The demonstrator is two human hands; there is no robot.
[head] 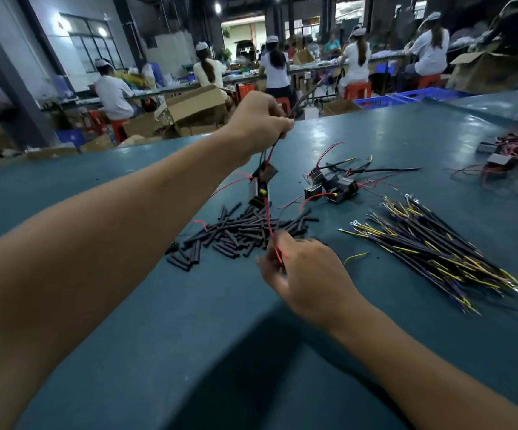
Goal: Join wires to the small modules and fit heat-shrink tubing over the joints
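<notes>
Above the worktop [102,305], toward its far edge, we held our left hand [259,122] raised, its grip pinched on the upper ends of thin dark wires so that the small modules [262,183] dangled free beneath it instead of lying tangled on the surface. How many modules hung there we could not tell; at least 2 dark blocks showed, one above the other. From them a red wire [269,225] dropped straight down to our right hand [305,274], whose fingertips pinched its lower end low over the worktop; keeping the lead taut between both hands, we judged, made its free end easy to present to a sleeve. The heat-shrink tubing [239,234] lay as a loose heap of short black pieces just beyond that right hand, close enough to reach without letting go above. Farther right sat a cluster of other modules [333,186] with red and black leads, near the heap but apart from it, and to the right of those a fanned bundle of black-and-yellow wires [431,246] with ring terminals, laid roughly parallel so single ones could be drawn out. We judged the tubing step was in hand, with no sleeve visibly on the red lead yet.
</notes>
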